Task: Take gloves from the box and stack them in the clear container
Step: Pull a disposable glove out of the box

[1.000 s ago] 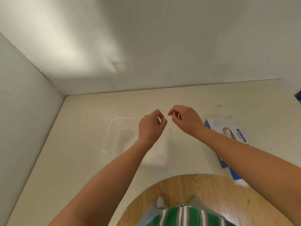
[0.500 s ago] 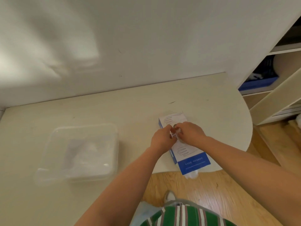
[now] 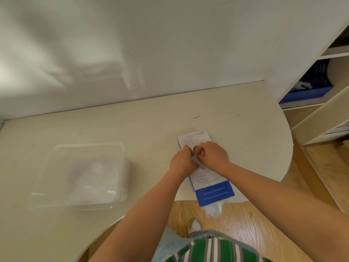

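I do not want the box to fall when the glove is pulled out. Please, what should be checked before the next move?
1. Hands at the opening: left hand and right hand meet on the white and blue cardboard glove box: ok.
2. Grip: right hand pinches a thin translucent glove: ok. Left hand's hold: cannot tell.
3. Box fully on the cream table: its blue end overhangs the edge, not ok.
4. Crumpled plastic hangs from that end: not ok.
5. Clear plastic container stands apart to the left: ok.
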A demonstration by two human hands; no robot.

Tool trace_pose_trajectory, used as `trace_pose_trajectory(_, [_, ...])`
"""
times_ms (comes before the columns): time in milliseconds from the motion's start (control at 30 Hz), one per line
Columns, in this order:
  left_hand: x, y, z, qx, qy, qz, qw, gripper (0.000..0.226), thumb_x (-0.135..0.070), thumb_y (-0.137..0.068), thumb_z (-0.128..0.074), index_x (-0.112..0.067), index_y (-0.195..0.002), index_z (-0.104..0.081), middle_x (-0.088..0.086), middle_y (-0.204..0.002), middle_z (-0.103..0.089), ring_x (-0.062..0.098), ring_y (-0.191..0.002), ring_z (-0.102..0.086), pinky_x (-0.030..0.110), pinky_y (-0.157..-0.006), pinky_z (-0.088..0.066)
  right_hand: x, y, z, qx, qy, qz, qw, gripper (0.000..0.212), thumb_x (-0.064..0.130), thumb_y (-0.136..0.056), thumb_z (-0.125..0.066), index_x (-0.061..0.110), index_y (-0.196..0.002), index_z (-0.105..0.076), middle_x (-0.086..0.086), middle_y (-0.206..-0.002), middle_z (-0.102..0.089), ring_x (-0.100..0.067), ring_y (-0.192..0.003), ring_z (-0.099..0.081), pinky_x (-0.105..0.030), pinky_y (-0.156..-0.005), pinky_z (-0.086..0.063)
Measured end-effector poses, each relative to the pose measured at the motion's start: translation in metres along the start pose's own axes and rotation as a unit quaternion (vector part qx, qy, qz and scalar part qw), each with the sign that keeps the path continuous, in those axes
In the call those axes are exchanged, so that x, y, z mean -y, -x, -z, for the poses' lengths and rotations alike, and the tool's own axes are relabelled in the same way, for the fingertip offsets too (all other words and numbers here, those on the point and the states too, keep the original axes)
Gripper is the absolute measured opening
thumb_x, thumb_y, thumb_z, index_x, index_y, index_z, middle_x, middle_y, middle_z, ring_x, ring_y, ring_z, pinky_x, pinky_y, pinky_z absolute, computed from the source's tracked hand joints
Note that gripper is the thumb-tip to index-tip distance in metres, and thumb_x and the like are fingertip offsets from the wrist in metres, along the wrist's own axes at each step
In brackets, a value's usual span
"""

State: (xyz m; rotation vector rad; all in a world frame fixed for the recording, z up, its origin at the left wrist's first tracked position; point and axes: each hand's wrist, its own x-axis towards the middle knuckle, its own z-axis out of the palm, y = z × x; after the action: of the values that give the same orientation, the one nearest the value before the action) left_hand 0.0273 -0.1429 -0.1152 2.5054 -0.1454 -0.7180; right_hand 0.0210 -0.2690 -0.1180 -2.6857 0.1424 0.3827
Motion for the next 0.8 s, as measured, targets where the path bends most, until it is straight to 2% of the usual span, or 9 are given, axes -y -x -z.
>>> trace_pose_trajectory(100, [-0.002,-0.001,0.000,0.001,-0.014,0.001,1.000,0.042,-0.028,-0.083,-0.069,-0.013,-0.116,-0.048,0.006,-0.106,-0.063,0.023,-0.090,-0.060,0.031,-0.068,-0.044,-0.008,-0.001,0.008,-0.038,-0.148,0.022,0.988,0.007,0.021,-0.091,-0.059,0.025,-0.085,-0.060,-0.001,-0.094,-0.053,-0.015,-0.079,-0.054,-0.028,-0.073,-0.048])
trace_pose_trajectory(233, [-0.003,0.000,0.001,0.002,-0.028,0.001,1.000,0.044,-0.028,-0.083,-0.070,-0.013,-0.118,-0.048,0.005,-0.110,-0.062,0.023,-0.096,-0.060,0.030,-0.070,-0.044,-0.011,0.000,0.027,-0.066,-0.280,0.058,0.956,0.005,0.014,-0.096,-0.054,0.018,-0.095,-0.056,-0.003,-0.100,-0.059,-0.014,-0.090,-0.055,-0.019,-0.078,-0.044])
trace_pose_trajectory(267, [-0.003,0.000,0.001,0.001,-0.031,0.002,1.000,0.043,-0.028,-0.084,-0.070,-0.012,-0.118,-0.048,0.006,-0.111,-0.062,0.023,-0.097,-0.061,0.030,-0.070,-0.045,-0.012,0.001,0.031,-0.071,-0.309,0.057,0.947,0.005,0.014,-0.098,-0.051,0.017,-0.096,-0.054,-0.001,-0.097,-0.060,-0.015,-0.090,-0.056,-0.019,-0.078,-0.045])
trace_pose_trajectory(333, [-0.004,0.000,0.000,0.000,-0.034,0.002,0.999,0.044,-0.029,-0.084,-0.070,-0.012,-0.119,-0.049,0.006,-0.113,-0.062,0.024,-0.099,-0.061,0.032,-0.073,-0.048,-0.010,0.002,0.040,-0.091,-0.370,0.062,0.922,0.007,0.018,-0.101,-0.047,0.019,-0.096,-0.052,-0.003,-0.091,-0.061,-0.023,-0.087,-0.060,-0.031,-0.078,-0.052])
trace_pose_trajectory(400, [-0.004,0.000,0.000,-0.001,-0.032,-0.004,0.999,0.052,-0.032,-0.082,-0.072,-0.012,-0.124,-0.050,0.005,-0.117,-0.063,0.026,-0.102,-0.062,0.036,-0.080,-0.052,-0.008,0.004,0.049,-0.122,-0.426,0.067,0.894,0.009,0.021,-0.102,-0.044,0.018,-0.096,-0.049,-0.010,-0.085,-0.062,-0.025,-0.078,-0.064,-0.036,-0.071,-0.055])
trace_pose_trajectory(500, [-0.005,0.001,0.003,0.008,-0.010,0.000,1.000,0.047,-0.032,-0.084,-0.069,-0.013,-0.121,-0.050,0.003,-0.114,-0.062,0.027,-0.103,-0.062,0.036,-0.080,-0.050,-0.002,0.006,0.062,-0.169,-0.438,0.058,0.881,0.009,0.022,-0.102,-0.044,0.015,-0.099,-0.049,-0.004,-0.078,-0.058,-0.012,-0.064,-0.054,-0.025,-0.060,-0.046])
trace_pose_trajectory(600, [-0.003,0.005,0.010,-0.027,0.094,0.019,0.995,0.004,-0.020,-0.091,-0.053,-0.021,-0.095,-0.053,0.003,-0.093,-0.065,0.025,-0.086,-0.063,0.040,-0.077,-0.056,-0.003,0.008,0.067,-0.161,-0.438,0.059,0.882,0.009,0.021,-0.101,-0.047,0.013,-0.100,-0.051,-0.001,-0.077,-0.056,-0.009,-0.061,-0.049,-0.022,-0.058,-0.045])
trace_pose_trajectory(700, [0.001,0.009,0.023,-0.154,0.258,0.021,0.954,0.020,-0.015,-0.094,-0.041,-0.020,-0.091,-0.060,0.005,-0.089,-0.067,0.022,-0.077,-0.058,0.040,-0.074,-0.052,-0.004,0.011,0.066,-0.136,-0.436,0.059,0.887,0.007,0.019,-0.100,-0.049,0.012,-0.100,-0.052,-0.002,-0.077,-0.058,-0.005,-0.059,-0.049,-0.016,-0.057,-0.043])
trace_pose_trajectory(800, [-0.004,0.016,0.042,-0.226,0.391,-0.012,0.892,0.036,-0.035,-0.100,-0.040,-0.016,-0.082,-0.066,0.001,-0.078,-0.063,0.018,-0.074,-0.055,0.034,-0.070,-0.045,0.002,0.013,0.065,-0.128,-0.427,0.067,0.893,0.006,0.018,-0.098,-0.052,0.012,-0.099,-0.053,0.000,-0.076,-0.057,-0.008,-0.063,-0.050,-0.017,-0.060,-0.043])
